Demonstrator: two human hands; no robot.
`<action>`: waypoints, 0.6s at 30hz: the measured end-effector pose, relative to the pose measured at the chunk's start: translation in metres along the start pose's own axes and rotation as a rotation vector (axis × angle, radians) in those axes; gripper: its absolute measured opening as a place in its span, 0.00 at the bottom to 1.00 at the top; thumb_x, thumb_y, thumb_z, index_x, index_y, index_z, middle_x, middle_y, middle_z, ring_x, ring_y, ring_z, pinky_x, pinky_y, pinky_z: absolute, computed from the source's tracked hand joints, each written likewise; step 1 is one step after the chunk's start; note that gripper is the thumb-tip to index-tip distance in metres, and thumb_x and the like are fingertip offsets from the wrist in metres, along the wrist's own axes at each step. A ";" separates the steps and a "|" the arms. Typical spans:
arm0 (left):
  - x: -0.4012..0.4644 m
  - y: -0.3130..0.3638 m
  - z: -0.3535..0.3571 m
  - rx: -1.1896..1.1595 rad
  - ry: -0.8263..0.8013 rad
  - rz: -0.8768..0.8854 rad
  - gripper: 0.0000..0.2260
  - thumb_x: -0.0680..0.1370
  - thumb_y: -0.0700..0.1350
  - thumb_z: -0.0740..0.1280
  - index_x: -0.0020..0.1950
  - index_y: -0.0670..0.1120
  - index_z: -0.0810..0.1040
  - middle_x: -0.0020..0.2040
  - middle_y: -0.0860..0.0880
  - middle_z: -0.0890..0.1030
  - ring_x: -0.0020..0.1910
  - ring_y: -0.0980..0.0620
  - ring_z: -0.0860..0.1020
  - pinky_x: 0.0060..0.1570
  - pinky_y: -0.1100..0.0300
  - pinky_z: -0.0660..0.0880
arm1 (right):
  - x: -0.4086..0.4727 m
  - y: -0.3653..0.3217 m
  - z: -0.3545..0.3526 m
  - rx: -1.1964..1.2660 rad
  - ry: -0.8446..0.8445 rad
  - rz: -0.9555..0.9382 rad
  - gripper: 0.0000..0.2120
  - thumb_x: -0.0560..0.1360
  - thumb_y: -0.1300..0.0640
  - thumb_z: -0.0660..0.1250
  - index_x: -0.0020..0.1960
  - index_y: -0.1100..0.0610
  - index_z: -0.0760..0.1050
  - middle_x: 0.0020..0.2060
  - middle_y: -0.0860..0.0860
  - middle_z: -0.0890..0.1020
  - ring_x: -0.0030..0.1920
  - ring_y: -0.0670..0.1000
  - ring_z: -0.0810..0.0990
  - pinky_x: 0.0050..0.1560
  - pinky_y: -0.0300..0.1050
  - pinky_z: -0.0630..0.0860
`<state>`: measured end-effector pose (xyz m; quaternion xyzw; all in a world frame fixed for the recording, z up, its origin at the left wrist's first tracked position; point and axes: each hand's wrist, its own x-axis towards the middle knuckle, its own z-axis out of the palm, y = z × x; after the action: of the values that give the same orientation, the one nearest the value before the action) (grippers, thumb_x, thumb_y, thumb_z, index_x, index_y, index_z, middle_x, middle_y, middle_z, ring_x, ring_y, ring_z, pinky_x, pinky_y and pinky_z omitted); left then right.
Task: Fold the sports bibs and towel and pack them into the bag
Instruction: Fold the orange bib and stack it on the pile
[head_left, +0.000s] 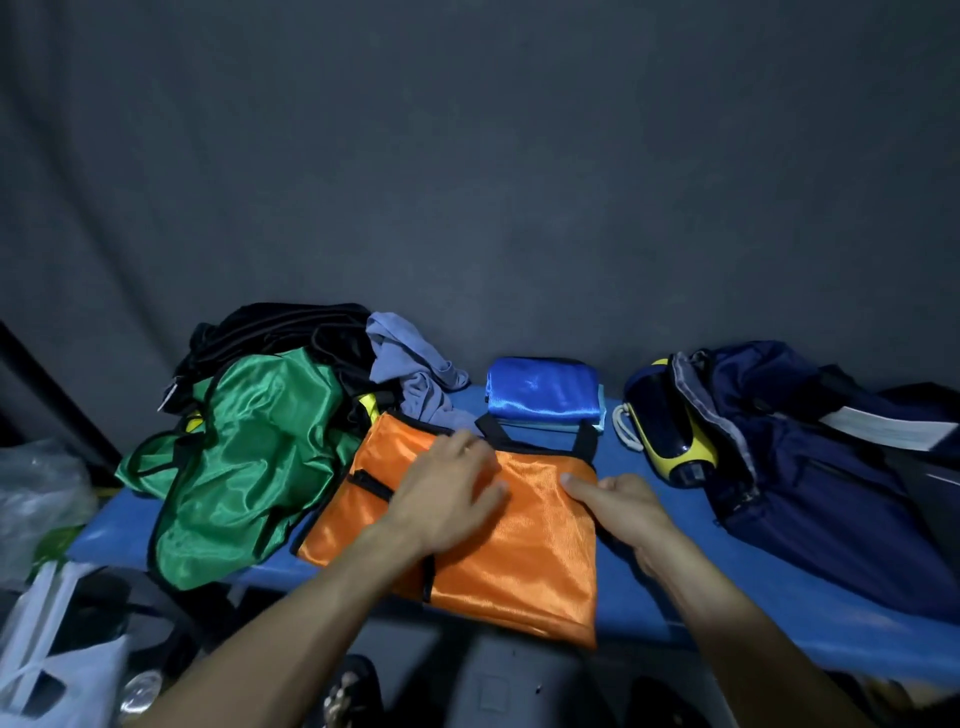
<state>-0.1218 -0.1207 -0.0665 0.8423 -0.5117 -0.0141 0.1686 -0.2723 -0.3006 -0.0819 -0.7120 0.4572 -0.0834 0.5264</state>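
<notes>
Now flat left hand (451, 493) pressing shiny orange mesh bib (498, 540).
Right hand (621, 506) pinching its edge; fingers lying partly hidden underneath.

Your bib (519, 545) lies mid-bench (779, 613), both hands on it. Left of it sits a bib heap (249, 467); behind, a folded bib (543, 389); right, the bag (831, 467).

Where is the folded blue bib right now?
In the head view the folded blue bib lies at the back of the blue table, just behind the orange bib, between the grey towel and the navy bag.
</notes>
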 end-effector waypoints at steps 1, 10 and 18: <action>-0.004 0.005 0.008 0.045 -0.090 0.020 0.26 0.80 0.68 0.55 0.72 0.54 0.68 0.73 0.52 0.66 0.71 0.49 0.65 0.72 0.46 0.65 | -0.003 -0.001 0.003 0.033 -0.005 -0.004 0.19 0.74 0.42 0.75 0.40 0.56 0.73 0.42 0.58 0.85 0.43 0.55 0.85 0.40 0.46 0.78; -0.031 0.063 0.065 0.107 -0.316 0.012 0.38 0.77 0.75 0.42 0.82 0.59 0.37 0.82 0.51 0.35 0.80 0.44 0.31 0.77 0.39 0.34 | -0.019 0.021 -0.045 0.112 0.198 -0.022 0.17 0.77 0.48 0.73 0.46 0.64 0.77 0.41 0.63 0.84 0.40 0.62 0.85 0.42 0.54 0.81; -0.014 0.071 0.054 0.155 -0.212 -0.009 0.38 0.79 0.73 0.40 0.83 0.55 0.43 0.83 0.50 0.39 0.81 0.45 0.35 0.78 0.42 0.35 | -0.040 0.038 -0.057 0.121 0.022 0.032 0.20 0.76 0.43 0.73 0.37 0.56 0.72 0.29 0.54 0.80 0.29 0.52 0.81 0.30 0.42 0.76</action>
<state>-0.1998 -0.1523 -0.0984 0.8488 -0.5226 -0.0645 0.0480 -0.3506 -0.3111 -0.0740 -0.6705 0.4684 -0.1104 0.5647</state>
